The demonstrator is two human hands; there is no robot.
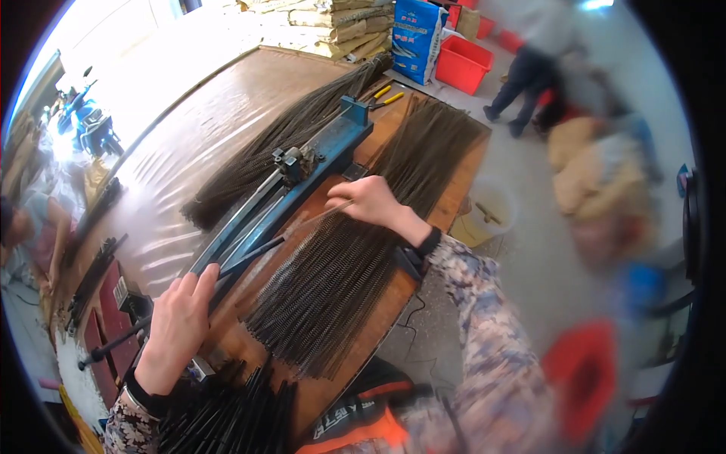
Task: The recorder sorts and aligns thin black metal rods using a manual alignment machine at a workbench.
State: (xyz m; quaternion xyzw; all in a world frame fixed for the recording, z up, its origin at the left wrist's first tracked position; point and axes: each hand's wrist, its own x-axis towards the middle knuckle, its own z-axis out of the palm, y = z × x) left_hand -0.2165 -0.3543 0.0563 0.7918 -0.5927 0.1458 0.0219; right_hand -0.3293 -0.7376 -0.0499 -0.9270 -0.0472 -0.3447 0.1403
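My left hand (178,321) grips the long black lever handle (249,256) of a blue bench tool (302,181) that lies along a wooden table (227,113). My right hand (368,200) rests on a big heap of long dark coiled springs (355,250) right of the tool, pinching one thin spring (318,219) that points toward the tool's jaw. A second heap of springs (280,147) lies left of the tool.
Black rods (227,416) lie at the near table end. Yellow-handled pliers (386,97) sit past the tool. Beyond are stacked sacks (333,26), a blue bag (416,38), red crates (463,64), a white bucket (491,208). A person (529,60) walks at the back; another person (34,234) sits left.
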